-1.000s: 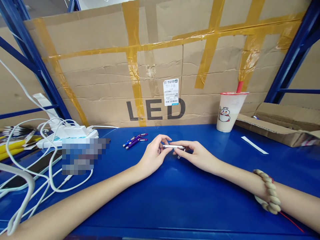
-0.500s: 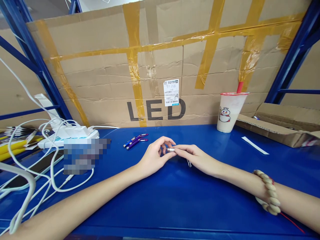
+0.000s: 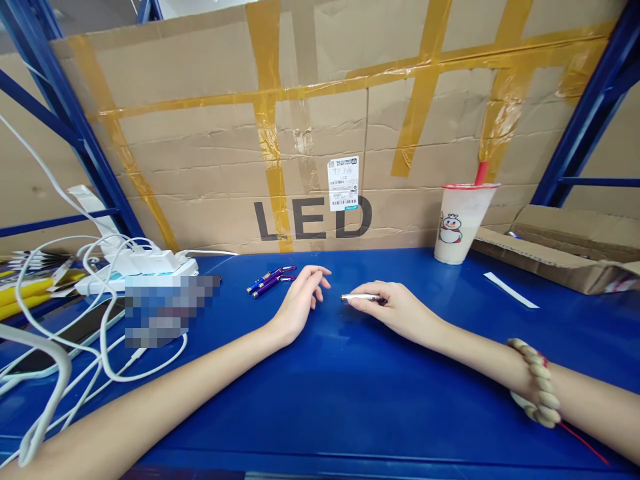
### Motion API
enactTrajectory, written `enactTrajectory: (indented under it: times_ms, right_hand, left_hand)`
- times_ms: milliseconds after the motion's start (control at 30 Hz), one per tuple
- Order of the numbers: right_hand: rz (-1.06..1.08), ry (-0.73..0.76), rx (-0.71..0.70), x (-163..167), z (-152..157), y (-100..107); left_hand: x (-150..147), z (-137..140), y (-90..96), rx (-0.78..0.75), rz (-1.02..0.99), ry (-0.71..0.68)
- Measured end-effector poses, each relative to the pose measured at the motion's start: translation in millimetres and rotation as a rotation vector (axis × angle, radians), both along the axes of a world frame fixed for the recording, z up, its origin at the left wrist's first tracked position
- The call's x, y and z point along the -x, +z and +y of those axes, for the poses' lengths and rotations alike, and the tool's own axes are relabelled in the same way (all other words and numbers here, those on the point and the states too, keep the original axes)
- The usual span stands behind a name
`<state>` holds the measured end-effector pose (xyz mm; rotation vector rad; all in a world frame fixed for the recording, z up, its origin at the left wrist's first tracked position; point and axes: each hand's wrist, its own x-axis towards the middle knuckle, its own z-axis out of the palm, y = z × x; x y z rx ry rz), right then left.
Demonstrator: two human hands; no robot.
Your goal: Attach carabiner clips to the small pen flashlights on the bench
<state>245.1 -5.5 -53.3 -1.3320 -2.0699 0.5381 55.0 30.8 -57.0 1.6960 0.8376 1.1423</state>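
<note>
Silver penlight (image 3: 361,297) is pinched between the fingertips of the right hand (image 3: 395,310) just above the desk (image 3: 350,393), somewhat back of its middle; its long axis is laid nearly level, left to right, with the free tip pointed toward the left hand (image 3: 300,300); that hand is rested on the desk with fingers loosely spread and nothing grasped, a small gap being left between its fingertips and the penlight's tip; the right hand is therefore the nearer one, being already closed on the barrel. Largest behind is the taped cardboard box marked LED (image 3: 320,133), stood along the back edge; an opened flat carton (image 3: 565,250) is laid toward the back right corner; a white power strip with chargers and cables (image 3: 135,270) is spread by the left edge; a plastic drink cup with a red straw (image 3: 463,223) is stood at the back right; a white paper strip (image 3: 510,290) is laid near it; two purple penlights (image 3: 270,280) are laid just beyond the left hand; a beaded bracelet (image 3: 535,390) is worn on the right wrist; nothing is placed between the two hands.
</note>
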Motion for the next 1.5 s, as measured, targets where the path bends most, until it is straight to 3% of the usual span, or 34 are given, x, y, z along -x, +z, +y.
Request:
enactTrajectory:
  times_ms: [1500]
  right_hand:
    - [-0.003, 0.018, 0.033, -0.8, 1.7, -1.7]
  left_hand:
    - [-0.7, 0.1, -0.1, -0.028, 0.002, -0.004]
